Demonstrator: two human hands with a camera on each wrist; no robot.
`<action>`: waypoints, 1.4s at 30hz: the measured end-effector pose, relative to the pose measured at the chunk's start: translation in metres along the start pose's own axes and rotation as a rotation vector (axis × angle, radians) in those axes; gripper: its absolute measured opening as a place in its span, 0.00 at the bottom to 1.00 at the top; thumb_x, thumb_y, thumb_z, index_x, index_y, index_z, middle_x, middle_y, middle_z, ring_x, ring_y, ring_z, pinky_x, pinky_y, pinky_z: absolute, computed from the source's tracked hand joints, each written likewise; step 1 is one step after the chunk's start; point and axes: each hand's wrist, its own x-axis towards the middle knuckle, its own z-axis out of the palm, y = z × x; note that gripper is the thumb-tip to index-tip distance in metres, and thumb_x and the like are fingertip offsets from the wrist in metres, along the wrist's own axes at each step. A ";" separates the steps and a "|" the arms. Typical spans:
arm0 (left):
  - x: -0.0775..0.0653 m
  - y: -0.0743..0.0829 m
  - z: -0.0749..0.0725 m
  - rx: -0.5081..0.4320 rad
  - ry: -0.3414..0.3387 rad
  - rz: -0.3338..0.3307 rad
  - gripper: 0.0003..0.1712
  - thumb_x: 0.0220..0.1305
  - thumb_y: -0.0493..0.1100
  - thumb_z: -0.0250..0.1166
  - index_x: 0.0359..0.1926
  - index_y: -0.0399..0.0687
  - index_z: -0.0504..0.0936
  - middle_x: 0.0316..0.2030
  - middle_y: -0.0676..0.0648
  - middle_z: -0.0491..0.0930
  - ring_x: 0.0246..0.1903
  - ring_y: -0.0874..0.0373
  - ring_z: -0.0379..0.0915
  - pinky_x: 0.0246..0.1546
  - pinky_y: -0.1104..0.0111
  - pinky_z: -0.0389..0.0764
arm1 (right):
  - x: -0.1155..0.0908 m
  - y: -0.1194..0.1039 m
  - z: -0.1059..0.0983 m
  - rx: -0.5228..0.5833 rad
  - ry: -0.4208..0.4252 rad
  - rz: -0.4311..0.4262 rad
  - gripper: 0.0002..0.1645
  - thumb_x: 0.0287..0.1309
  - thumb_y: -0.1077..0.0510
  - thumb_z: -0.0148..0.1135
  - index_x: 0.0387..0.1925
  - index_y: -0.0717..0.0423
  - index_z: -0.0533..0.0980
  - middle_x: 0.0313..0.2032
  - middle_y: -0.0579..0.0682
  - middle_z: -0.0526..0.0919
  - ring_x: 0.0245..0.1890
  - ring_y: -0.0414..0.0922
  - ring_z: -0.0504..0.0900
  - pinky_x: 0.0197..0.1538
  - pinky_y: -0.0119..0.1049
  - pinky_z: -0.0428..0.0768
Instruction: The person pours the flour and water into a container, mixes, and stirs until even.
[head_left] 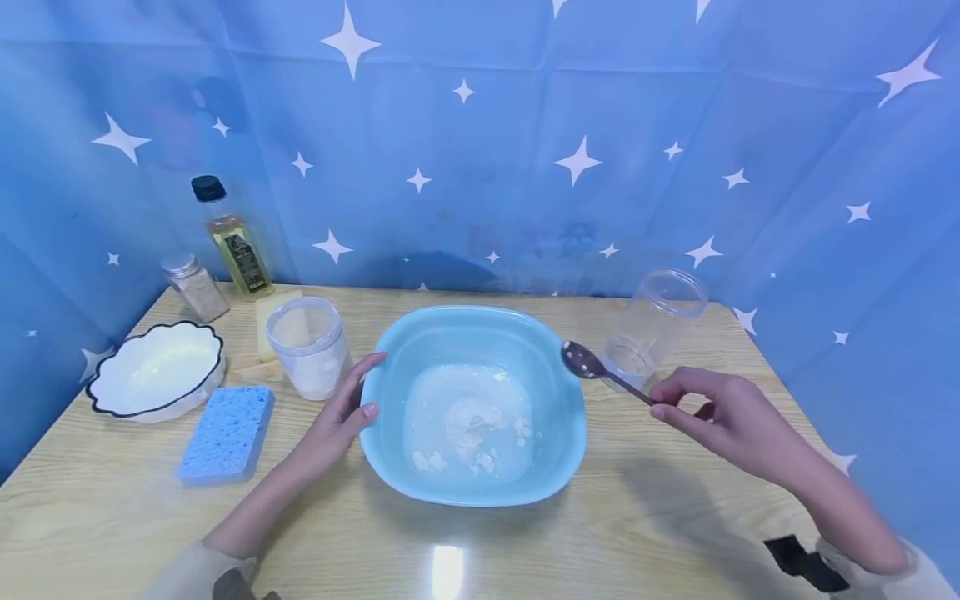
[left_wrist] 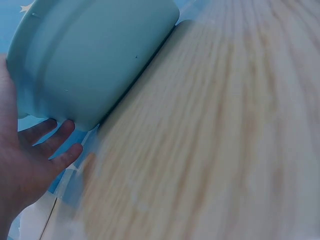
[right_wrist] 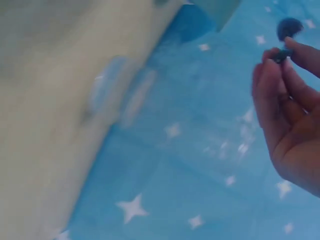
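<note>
A light blue plastic basin [head_left: 472, 492] stands mid-table, with white powder [head_left: 472, 425] lying in clumps on its bottom. My left hand [head_left: 345, 408] rests against the basin's left side, thumb and index fingertip at the rim. In the left wrist view, spread fingers [left_wrist: 62, 137] of that hand lie by the basin's outer wall [left_wrist: 100, 55]. Right of the basin, my right hand [head_left: 720, 417] pinches the handle of a dark brown spoon [head_left: 582, 360] between thumb and fingers. White specks cling to its bowl, which is at the basin's right rim. The right wrist view shows this hand [right_wrist: 295, 110] from the side.
A clear empty jar [head_left: 652, 325] stands behind the right hand. Left of the basin are a jar of white powder [head_left: 311, 358], a blue sponge [head_left: 228, 433], a scalloped white dish [head_left: 161, 371], a shaker [head_left: 197, 287] and an oil bottle [head_left: 238, 246]. A starry blue curtain [head_left: 480, 150] hangs behind.
</note>
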 end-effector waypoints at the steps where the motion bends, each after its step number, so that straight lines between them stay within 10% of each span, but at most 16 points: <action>1: 0.000 0.000 0.001 0.000 -0.002 -0.003 0.33 0.70 0.36 0.47 0.72 0.55 0.50 0.69 0.39 0.48 0.62 0.36 0.54 0.46 0.62 0.77 | 0.006 -0.003 0.001 -0.007 -0.010 -0.016 0.13 0.53 0.67 0.64 0.34 0.44 0.78 0.29 0.37 0.79 0.29 0.34 0.77 0.23 0.27 0.77; 17: 0.003 -0.001 0.007 -0.013 -0.008 0.005 0.33 0.69 0.36 0.48 0.72 0.55 0.51 0.69 0.40 0.48 0.61 0.36 0.56 0.45 0.62 0.78 | 0.077 -0.048 0.050 -0.071 -0.241 -0.204 0.04 0.56 0.62 0.63 0.33 0.51 0.82 0.30 0.38 0.74 0.23 0.32 0.69 0.24 0.25 0.72; 42: 0.001 0.002 0.001 -0.004 0.003 -0.037 0.33 0.69 0.37 0.47 0.72 0.57 0.50 0.70 0.41 0.48 0.62 0.37 0.55 0.46 0.62 0.77 | 0.096 -0.038 0.072 0.058 -0.196 0.002 0.02 0.61 0.58 0.59 0.33 0.52 0.77 0.16 0.38 0.68 0.16 0.35 0.63 0.20 0.30 0.66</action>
